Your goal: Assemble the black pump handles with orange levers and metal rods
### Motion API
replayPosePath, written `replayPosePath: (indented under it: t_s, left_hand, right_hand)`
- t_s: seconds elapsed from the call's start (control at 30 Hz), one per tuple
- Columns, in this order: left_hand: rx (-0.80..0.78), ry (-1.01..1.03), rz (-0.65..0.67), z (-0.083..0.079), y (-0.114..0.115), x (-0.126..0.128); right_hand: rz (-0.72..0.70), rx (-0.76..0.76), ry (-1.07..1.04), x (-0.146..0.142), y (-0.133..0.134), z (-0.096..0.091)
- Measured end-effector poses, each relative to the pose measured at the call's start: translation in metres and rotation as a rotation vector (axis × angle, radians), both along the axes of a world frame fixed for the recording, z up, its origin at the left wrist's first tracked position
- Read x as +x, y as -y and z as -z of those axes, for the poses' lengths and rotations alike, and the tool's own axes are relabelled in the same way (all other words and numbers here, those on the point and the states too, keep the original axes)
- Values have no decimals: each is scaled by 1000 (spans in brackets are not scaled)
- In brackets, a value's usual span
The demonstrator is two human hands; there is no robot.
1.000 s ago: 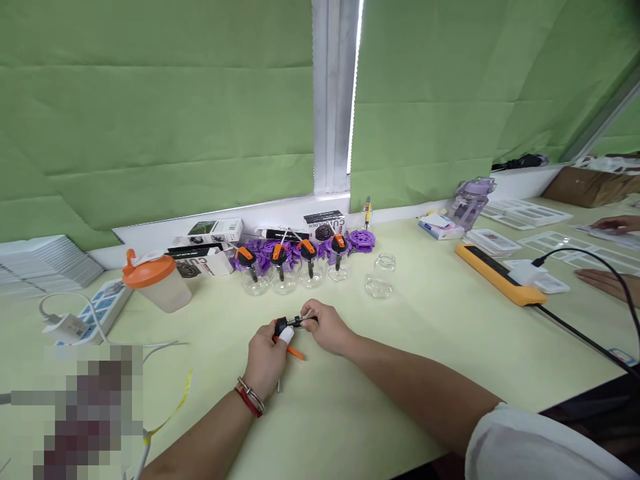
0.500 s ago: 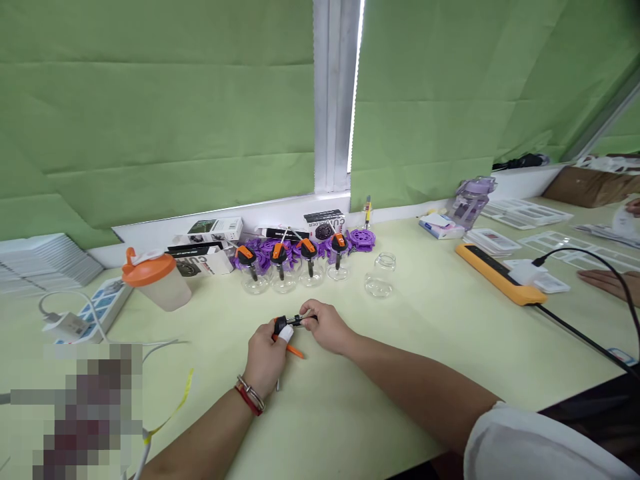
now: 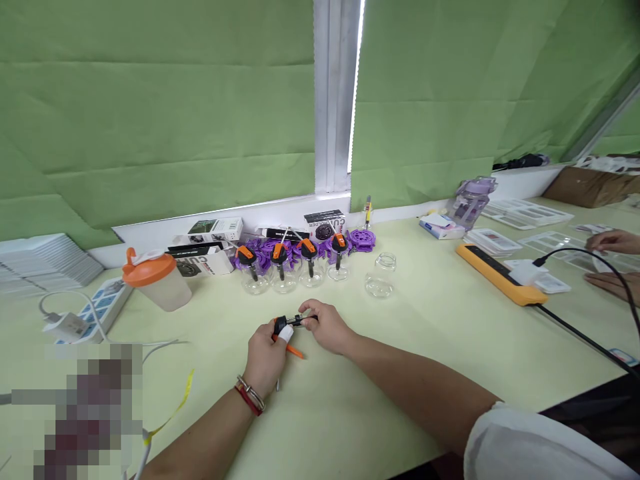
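Observation:
Above the table, my left hand is closed around a black jar top with an orange strip, its shaft pointing right. The thumb, wrapped in white, presses on it. My right hand pinches the far end of that shaft with thumb and forefinger; the small part between them is mostly hidden. Beyond my hands stand several glass jars with matching black-and-orange tops and thin metal rods. Right of them is a glass jar without a top.
Purple plastic pieces and printed boxes lie behind the jars. To the left are an orange-lidded cup and a power strip. An orange power strip with cables lies right, near another person's hands.
My hands stay almost in place, still on the jar top; the right fingers shift very slightly. At far right, the other person's hand has come down toward the sheets on the table.

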State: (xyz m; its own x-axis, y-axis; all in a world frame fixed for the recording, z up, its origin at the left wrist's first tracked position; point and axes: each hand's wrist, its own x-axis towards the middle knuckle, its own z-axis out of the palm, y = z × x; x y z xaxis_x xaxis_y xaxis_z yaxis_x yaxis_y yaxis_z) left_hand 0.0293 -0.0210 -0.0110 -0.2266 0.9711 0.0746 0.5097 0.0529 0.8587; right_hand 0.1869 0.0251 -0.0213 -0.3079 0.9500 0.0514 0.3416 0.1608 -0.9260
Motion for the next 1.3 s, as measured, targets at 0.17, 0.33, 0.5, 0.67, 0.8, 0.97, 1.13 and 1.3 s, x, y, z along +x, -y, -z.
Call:
replayPosePath:
  t_s: [0.17, 0.33, 0.5, 0.67, 0.8, 0.97, 1.13, 1.3]
  left_hand:
    - [10, -3, -6, 1, 0, 0]
    - [13, -12, -5, 1, -1, 0]
    - [19, -7, -5, 0, 0, 0]
    - [-6, 6, -6, -1, 0, 0]
    - [-13, 15, 0, -1, 1, 0]
    - [4, 27, -1, -2, 1, 0]
    - [1, -23, 6, -3, 1, 0]
    - [-19, -89, 12, -3, 1, 1]
  right_hand:
    - [5, -19, -3, -1, 0, 0]
    - [3, -7, 5, -1, 0, -1]
    - [4, 9, -2, 1, 1, -3]
    - [10, -9, 14, 0, 1, -4]
    - [1, -10, -2, 0, 1, -2]
    - [1, -4, -9, 1, 1, -1]
    - [10, -7, 24, 2, 1, -5]
    - [0, -4, 64, 0, 1, -6]
